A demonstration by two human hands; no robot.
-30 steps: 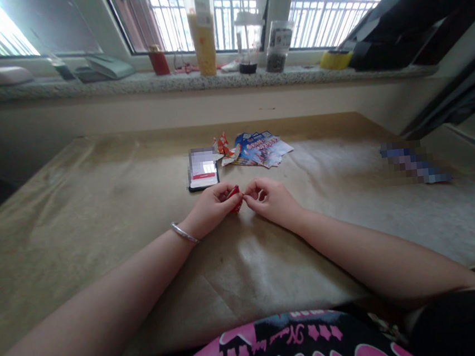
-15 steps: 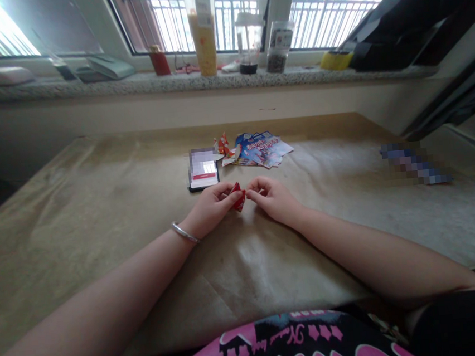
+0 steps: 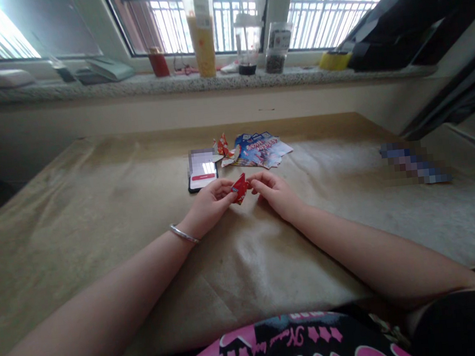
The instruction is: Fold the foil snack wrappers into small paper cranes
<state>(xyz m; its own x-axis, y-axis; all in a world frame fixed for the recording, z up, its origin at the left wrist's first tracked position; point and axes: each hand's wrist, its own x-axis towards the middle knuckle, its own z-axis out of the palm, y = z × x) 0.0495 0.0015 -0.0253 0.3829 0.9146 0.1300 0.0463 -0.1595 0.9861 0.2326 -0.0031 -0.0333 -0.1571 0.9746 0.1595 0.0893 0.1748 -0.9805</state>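
A small folded piece of red paper [image 3: 240, 188] is pinched between both my hands, just above the brown-paper-covered table [image 3: 98, 214]. My left hand [image 3: 211, 204], with a silver bangle on its wrist, grips the paper's left side with curled fingers. Fingertips of my right hand [image 3: 273, 193] are closed on its right side. Just beyond my left hand lies a phone [image 3: 202, 173] with its screen lit.
A small folded red-and-white paper piece [image 3: 222, 146] and a stack of blue printed sheets [image 3: 262, 149] lie behind the phone. A blurred object [image 3: 415, 163] lies at the right. The windowsill holds a tall yellow drink cup [image 3: 203, 30], jars and a red can [image 3: 158, 62].
Both hands have moved slightly away from me and lifted the red paper, which now shows more of its face between the fingertips.
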